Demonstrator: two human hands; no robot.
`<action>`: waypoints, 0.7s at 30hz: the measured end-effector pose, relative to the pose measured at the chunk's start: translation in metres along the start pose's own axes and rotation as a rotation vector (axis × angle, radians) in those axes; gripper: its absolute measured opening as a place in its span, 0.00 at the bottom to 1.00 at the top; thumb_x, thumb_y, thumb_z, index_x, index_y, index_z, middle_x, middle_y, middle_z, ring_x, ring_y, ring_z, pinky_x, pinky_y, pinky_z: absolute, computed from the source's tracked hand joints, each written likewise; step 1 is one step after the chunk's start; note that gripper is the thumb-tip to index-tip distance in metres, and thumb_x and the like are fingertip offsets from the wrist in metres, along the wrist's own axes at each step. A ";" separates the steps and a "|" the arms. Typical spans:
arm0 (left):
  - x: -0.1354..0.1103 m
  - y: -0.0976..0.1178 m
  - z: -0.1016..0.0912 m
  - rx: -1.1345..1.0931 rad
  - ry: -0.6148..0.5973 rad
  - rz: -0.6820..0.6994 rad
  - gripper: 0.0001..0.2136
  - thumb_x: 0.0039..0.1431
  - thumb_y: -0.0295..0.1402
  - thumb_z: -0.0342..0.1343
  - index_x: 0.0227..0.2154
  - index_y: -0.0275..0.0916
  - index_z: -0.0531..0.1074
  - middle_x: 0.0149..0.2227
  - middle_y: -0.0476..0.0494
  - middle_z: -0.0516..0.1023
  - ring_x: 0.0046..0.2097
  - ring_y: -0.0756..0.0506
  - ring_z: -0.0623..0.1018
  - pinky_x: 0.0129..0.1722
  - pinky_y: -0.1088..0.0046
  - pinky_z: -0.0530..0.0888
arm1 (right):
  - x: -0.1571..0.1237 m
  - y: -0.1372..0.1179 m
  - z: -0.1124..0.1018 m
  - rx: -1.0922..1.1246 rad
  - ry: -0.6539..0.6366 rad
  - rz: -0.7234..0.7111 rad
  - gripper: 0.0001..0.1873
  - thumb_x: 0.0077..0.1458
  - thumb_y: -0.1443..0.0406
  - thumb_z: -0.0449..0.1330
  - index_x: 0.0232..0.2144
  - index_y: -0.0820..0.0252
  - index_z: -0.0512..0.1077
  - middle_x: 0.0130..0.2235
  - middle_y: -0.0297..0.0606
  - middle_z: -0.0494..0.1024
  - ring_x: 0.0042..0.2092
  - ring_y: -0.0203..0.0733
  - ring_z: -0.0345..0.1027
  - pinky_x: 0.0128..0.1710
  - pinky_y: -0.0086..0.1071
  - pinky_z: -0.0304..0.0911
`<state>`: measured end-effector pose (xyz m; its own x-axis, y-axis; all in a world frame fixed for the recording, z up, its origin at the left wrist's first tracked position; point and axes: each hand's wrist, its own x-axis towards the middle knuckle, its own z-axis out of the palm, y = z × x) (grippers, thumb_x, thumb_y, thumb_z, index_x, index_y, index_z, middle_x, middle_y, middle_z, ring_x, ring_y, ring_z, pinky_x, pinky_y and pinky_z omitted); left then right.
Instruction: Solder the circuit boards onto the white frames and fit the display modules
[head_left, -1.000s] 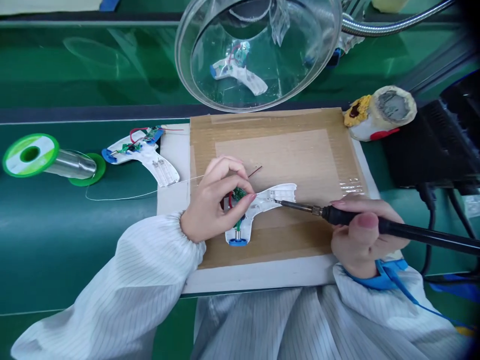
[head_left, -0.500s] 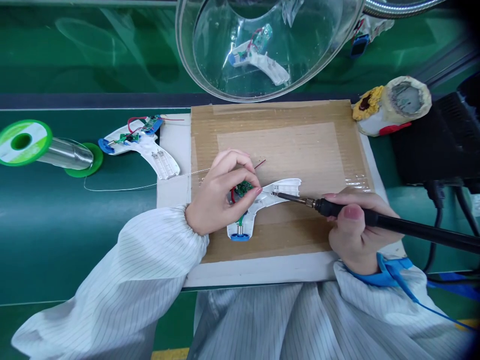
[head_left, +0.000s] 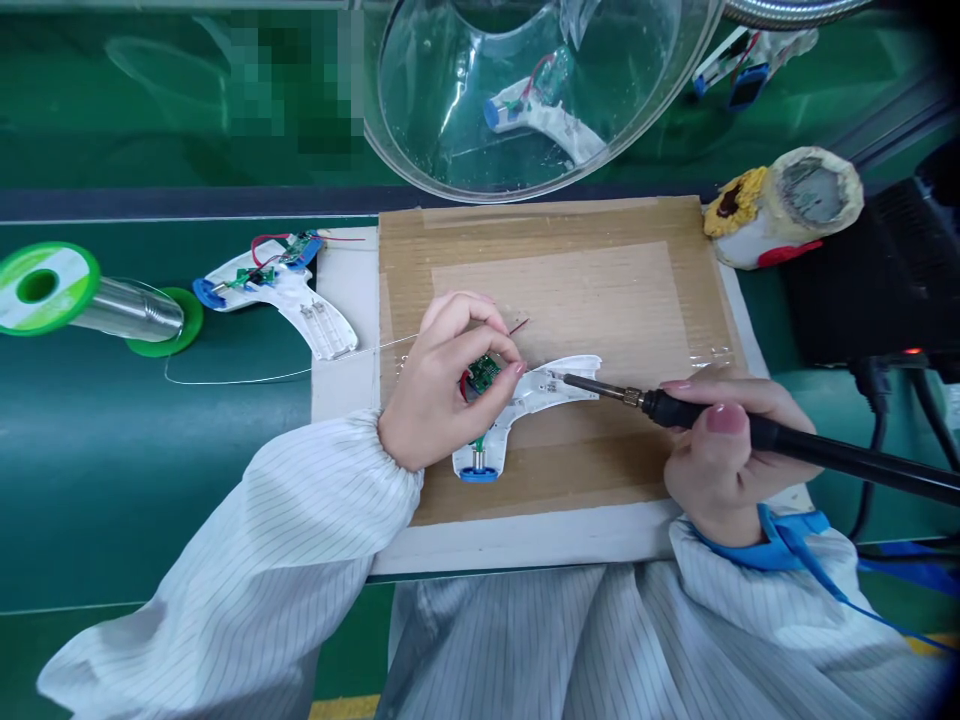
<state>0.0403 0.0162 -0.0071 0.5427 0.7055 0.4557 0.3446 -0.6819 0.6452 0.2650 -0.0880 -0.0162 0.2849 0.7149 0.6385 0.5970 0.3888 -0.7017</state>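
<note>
A white plastic part [head_left: 534, 392] with a blue end lies on the cardboard mat [head_left: 600, 290]. My left hand [head_left: 442, 385] is closed in a pinch on a small green circuit board [head_left: 484, 372] seated in that part, and a thin solder wire runs under its fingers. My right hand [head_left: 716, 445] grips a black soldering iron [head_left: 750, 432]. The iron's tip sits just above the white part's right arm, close to my left fingertips.
A second white part with board and red wires [head_left: 277, 292] lies at the mat's left edge. A green solder spool [head_left: 90, 300] rests farther left. A clear magnifier lens [head_left: 540, 90] hangs above. A tip-cleaning sponge holder [head_left: 787, 205] and a black station [head_left: 885, 280] stand right.
The soldering iron's tip has drawn back a little to the right from the white part. My left hand keeps its pinch on the circuit board.
</note>
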 end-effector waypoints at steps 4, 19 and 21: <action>0.000 0.000 0.000 -0.016 0.001 0.001 0.05 0.64 0.26 0.58 0.33 0.40 0.74 0.41 0.44 0.74 0.50 0.42 0.75 0.56 0.56 0.71 | 0.000 -0.001 0.000 -0.051 -0.079 0.012 0.10 0.69 0.60 0.58 0.39 0.50 0.80 0.27 0.32 0.79 0.25 0.39 0.68 0.24 0.36 0.63; 0.000 -0.002 0.003 -0.031 -0.024 0.016 0.05 0.65 0.25 0.58 0.33 0.39 0.75 0.40 0.44 0.74 0.49 0.42 0.75 0.58 0.56 0.71 | -0.001 0.005 0.001 -0.046 -0.109 -0.072 0.10 0.69 0.59 0.59 0.40 0.50 0.80 0.26 0.32 0.77 0.25 0.39 0.68 0.24 0.35 0.63; 0.000 -0.001 0.002 -0.033 -0.021 0.009 0.05 0.65 0.25 0.58 0.33 0.40 0.75 0.40 0.44 0.74 0.49 0.42 0.75 0.57 0.56 0.71 | -0.001 0.005 -0.002 -0.040 -0.126 -0.086 0.10 0.69 0.59 0.59 0.40 0.51 0.80 0.26 0.32 0.76 0.26 0.39 0.68 0.25 0.36 0.62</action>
<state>0.0411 0.0168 -0.0090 0.5619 0.6948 0.4488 0.3142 -0.6812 0.6612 0.2695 -0.0878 -0.0197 0.1368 0.7481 0.6493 0.6455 0.4299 -0.6313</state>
